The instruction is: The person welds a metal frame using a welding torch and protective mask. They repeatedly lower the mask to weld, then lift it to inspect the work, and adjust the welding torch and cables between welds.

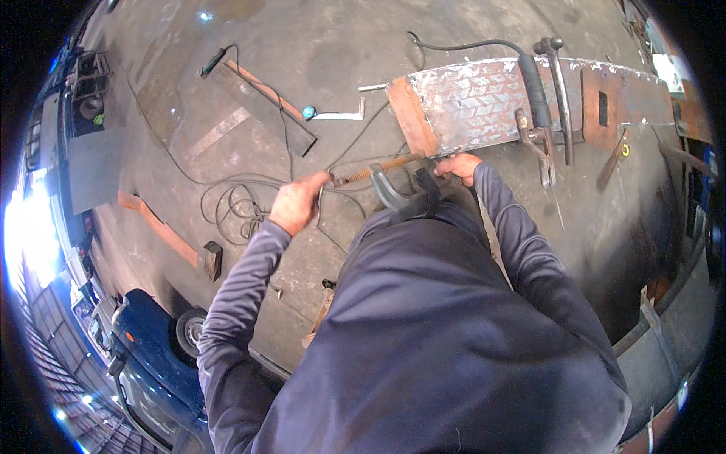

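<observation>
In front of my waist is a clamp with a threaded screw (pixel 378 169) and a curved grey frame (pixel 387 189). My left hand (pixel 299 203) is closed around the outer end of the screw. The screw's other end reaches the near left corner of a long, scuffed steel workpiece (pixel 480 106). At that corner, my right hand (pixel 460 166) is closed, its fingers curled beside the end of the clamp; what they grip is hidden. A rusty plate (pixel 412 116) forms the workpiece's left end.
On the workpiece lie a hammer (pixel 560 98), a black ribbed handle (pixel 535 91) with a cable, pliers-like metal jaws (pixel 546 155) and a rusty plate with a square hole (pixel 599 110). Coiled cable (pixel 234 204), a blue tape measure (pixel 308 112) and steel strips lie leftward. A blue vehicle (pixel 155 333) stands lower left.
</observation>
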Demonstrator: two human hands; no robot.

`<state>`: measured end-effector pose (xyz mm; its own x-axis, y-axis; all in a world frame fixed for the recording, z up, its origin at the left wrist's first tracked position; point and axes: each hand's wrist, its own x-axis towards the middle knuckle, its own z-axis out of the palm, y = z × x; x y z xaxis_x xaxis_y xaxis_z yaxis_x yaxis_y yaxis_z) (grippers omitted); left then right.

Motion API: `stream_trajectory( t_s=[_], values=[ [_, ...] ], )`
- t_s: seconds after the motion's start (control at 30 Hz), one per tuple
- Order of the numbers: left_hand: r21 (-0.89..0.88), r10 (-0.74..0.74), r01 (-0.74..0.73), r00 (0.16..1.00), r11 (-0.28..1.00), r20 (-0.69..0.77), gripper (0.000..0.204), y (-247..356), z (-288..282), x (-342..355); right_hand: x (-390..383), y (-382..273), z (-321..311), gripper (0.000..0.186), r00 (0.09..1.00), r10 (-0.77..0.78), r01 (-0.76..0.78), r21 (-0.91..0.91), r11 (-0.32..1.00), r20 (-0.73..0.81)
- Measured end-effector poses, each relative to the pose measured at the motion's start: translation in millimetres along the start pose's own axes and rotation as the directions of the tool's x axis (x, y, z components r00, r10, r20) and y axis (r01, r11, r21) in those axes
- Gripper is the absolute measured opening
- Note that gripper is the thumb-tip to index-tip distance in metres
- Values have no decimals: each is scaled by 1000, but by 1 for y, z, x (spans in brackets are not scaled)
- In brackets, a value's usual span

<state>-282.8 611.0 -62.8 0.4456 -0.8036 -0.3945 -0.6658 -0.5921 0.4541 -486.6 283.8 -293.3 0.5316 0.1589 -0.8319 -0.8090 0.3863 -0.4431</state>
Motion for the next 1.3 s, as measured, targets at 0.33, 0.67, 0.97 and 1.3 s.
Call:
stream_trajectory(
  t_s=[0.33, 0.67, 0.97, 1.3],
  values=[
    [-887, -413, 99, 858, -452, 307, 30, 37, 53, -11, -6, 1, 11, 16, 999, -49, 50, 46, 998, -25],
    [-827, -526, -73, 802, -557, 283, 20, 63, 41, 24, 12, 15, -3, 13, 996, -89, 89, 17, 996, 2],
    [-977, -303, 188, 941, 100, 150, 34, 46, 3, 35, 12, 12, -2, 13, 999, -32, 30, -63, 998, -23],
    [-639, -145, 120, 989, 760, 14, 36, 59, -17, 45, -9, -6, 8, 19, 999, 11, -12, 12, 1000, 53]
  ],
)
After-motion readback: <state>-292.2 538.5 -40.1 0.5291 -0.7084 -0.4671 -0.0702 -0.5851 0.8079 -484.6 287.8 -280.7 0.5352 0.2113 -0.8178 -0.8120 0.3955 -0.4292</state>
